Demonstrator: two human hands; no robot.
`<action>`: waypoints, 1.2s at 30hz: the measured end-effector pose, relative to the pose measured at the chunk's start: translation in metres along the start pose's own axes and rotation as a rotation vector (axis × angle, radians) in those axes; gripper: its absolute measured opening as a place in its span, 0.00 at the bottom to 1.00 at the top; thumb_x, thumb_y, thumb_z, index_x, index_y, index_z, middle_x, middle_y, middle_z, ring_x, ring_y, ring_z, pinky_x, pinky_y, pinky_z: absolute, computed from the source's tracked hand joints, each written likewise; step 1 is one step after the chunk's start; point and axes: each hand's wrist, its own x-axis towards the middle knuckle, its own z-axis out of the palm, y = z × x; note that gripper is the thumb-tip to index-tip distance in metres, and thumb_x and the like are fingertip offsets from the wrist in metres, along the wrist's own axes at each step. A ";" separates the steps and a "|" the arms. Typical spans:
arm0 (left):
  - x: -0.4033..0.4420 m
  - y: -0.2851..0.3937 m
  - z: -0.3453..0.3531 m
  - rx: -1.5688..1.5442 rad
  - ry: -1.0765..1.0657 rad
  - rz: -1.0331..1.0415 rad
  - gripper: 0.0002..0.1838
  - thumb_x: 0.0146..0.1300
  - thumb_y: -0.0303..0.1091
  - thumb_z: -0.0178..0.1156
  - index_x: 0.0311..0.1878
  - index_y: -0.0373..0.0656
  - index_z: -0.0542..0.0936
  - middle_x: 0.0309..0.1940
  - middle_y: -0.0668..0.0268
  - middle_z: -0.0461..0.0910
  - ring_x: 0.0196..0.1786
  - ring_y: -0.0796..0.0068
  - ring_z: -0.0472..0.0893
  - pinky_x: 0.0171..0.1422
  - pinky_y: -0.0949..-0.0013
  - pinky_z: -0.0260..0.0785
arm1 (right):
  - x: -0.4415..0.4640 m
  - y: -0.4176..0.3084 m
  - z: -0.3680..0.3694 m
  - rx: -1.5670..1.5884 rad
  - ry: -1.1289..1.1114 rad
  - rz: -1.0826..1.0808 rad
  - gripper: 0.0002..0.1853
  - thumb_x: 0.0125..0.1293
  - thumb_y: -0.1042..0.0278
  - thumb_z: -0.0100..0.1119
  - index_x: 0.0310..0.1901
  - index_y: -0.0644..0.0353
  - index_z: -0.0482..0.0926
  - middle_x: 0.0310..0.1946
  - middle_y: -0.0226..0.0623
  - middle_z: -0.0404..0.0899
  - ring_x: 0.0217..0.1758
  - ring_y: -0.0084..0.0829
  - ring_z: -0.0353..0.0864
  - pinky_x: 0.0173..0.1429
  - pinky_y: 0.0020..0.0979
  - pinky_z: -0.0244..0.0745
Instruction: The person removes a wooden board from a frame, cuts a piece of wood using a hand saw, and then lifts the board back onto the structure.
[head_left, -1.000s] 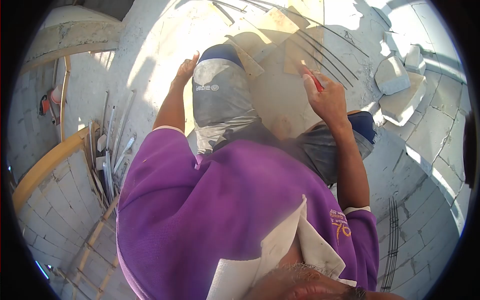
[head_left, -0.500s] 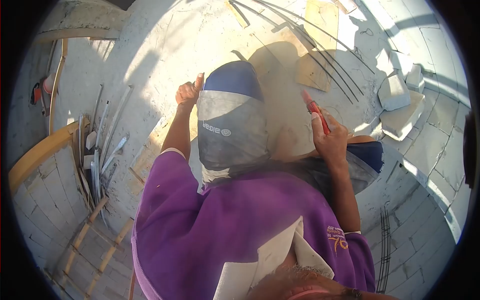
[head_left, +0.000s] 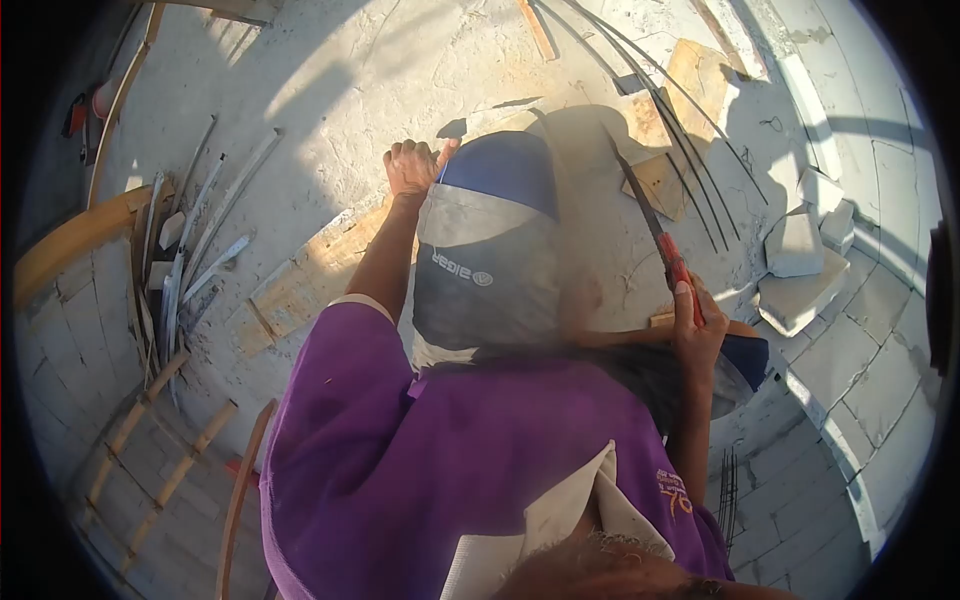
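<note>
In my right hand (head_left: 699,325) is a handsaw (head_left: 646,207). My fingers are wrapped round its red handle, and its long, dark, narrowing blade points forward over the floor. My left hand (head_left: 410,168) is beside my bent knee, with the thumb apart from the other fingers and close to the blue knee patch (head_left: 500,172) of my grey trousers. Whatever lies under the left palm is hidden. A pale wooden board (head_left: 320,265) lies on the floor near my left forearm, its far part passing out of sight by my leg.
Several thin dark rods (head_left: 690,150) lie across wooden sheets (head_left: 697,75) ahead on the right. White block pieces (head_left: 795,245) are heaped by the right wall (head_left: 870,330). Metal strips (head_left: 200,215) lean at left, above a wooden ladder-like frame (head_left: 165,440).
My right hand has moved right and slightly back, and the saw blade now shows clearly. My left hand's fingers have spread beside the knee. The view has shifted.
</note>
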 end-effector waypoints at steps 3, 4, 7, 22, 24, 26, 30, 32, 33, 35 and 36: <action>0.005 -0.001 -0.003 -0.102 -0.044 0.016 0.49 0.66 0.80 0.38 0.31 0.40 0.88 0.31 0.47 0.86 0.40 0.48 0.87 0.50 0.51 0.76 | 0.006 -0.030 -0.005 -0.025 -0.037 0.058 0.18 0.75 0.64 0.61 0.56 0.71 0.83 0.43 0.48 0.89 0.47 0.28 0.86 0.55 0.29 0.78; 0.007 0.002 -0.010 -0.130 -0.166 -0.056 0.50 0.66 0.81 0.38 0.32 0.39 0.88 0.31 0.45 0.86 0.42 0.46 0.87 0.51 0.50 0.76 | 0.010 -0.039 -0.005 -0.078 -0.042 0.047 0.19 0.74 0.63 0.62 0.56 0.71 0.84 0.42 0.49 0.89 0.45 0.28 0.86 0.54 0.29 0.79; 0.013 0.011 -0.026 -0.148 -0.335 -0.112 0.52 0.64 0.83 0.37 0.34 0.37 0.87 0.34 0.42 0.86 0.47 0.41 0.86 0.53 0.45 0.76 | 0.021 -0.052 -0.008 -0.051 -0.002 0.070 0.19 0.73 0.62 0.63 0.55 0.70 0.84 0.41 0.50 0.89 0.44 0.28 0.87 0.53 0.29 0.79; 0.105 0.106 -0.043 -0.591 -0.371 0.060 0.45 0.63 0.70 0.62 0.64 0.34 0.76 0.57 0.42 0.82 0.62 0.51 0.81 0.65 0.55 0.73 | 0.032 -0.038 -0.025 -0.014 -0.164 0.145 0.16 0.72 0.66 0.61 0.56 0.65 0.85 0.45 0.50 0.89 0.48 0.34 0.90 0.57 0.32 0.80; 0.135 0.114 -0.012 -0.720 -0.705 0.031 0.42 0.63 0.67 0.64 0.64 0.37 0.78 0.57 0.48 0.83 0.58 0.59 0.84 0.62 0.60 0.76 | 0.037 -0.031 -0.026 0.023 -0.067 0.107 0.17 0.70 0.64 0.63 0.55 0.64 0.86 0.36 0.51 0.87 0.38 0.39 0.89 0.47 0.35 0.80; 0.130 0.134 -0.026 -0.662 -0.783 0.047 0.41 0.64 0.67 0.64 0.64 0.38 0.79 0.56 0.51 0.84 0.58 0.61 0.84 0.62 0.61 0.76 | 0.036 -0.007 -0.027 0.059 0.040 0.067 0.18 0.68 0.61 0.65 0.53 0.64 0.86 0.28 0.52 0.86 0.29 0.44 0.88 0.37 0.38 0.80; 0.130 0.150 -0.029 -0.640 -0.937 0.089 0.34 0.67 0.62 0.63 0.61 0.40 0.81 0.48 0.60 0.85 0.50 0.68 0.83 0.56 0.66 0.76 | 0.011 0.012 -0.014 0.130 0.069 0.019 0.17 0.68 0.65 0.66 0.54 0.66 0.85 0.29 0.51 0.86 0.29 0.42 0.88 0.36 0.37 0.80; 0.130 0.148 -0.022 -0.720 -0.959 0.093 0.31 0.69 0.59 0.63 0.59 0.39 0.82 0.42 0.63 0.85 0.44 0.72 0.83 0.52 0.69 0.76 | 0.001 0.013 -0.004 0.016 0.061 -0.024 0.18 0.68 0.65 0.67 0.55 0.65 0.84 0.29 0.49 0.86 0.29 0.41 0.87 0.37 0.37 0.80; 0.129 0.148 -0.018 -0.734 -0.935 0.068 0.31 0.69 0.58 0.64 0.60 0.39 0.81 0.43 0.63 0.85 0.45 0.72 0.83 0.53 0.69 0.76 | 0.000 0.011 -0.005 0.013 0.064 -0.009 0.18 0.68 0.65 0.67 0.55 0.65 0.84 0.29 0.49 0.86 0.29 0.41 0.87 0.37 0.37 0.80; 0.134 0.147 -0.015 -0.742 -0.921 0.047 0.32 0.69 0.57 0.64 0.62 0.39 0.81 0.45 0.62 0.86 0.46 0.72 0.83 0.53 0.69 0.76 | 0.000 0.003 -0.008 0.057 0.003 0.097 0.19 0.68 0.63 0.68 0.57 0.63 0.84 0.34 0.50 0.87 0.33 0.40 0.88 0.41 0.36 0.80; 0.135 0.147 -0.017 -0.723 -0.909 0.081 0.33 0.69 0.57 0.64 0.64 0.38 0.80 0.47 0.62 0.86 0.47 0.72 0.84 0.54 0.69 0.76 | 0.003 0.005 -0.013 0.056 0.004 0.113 0.19 0.68 0.63 0.68 0.57 0.63 0.84 0.34 0.50 0.87 0.33 0.40 0.88 0.41 0.36 0.80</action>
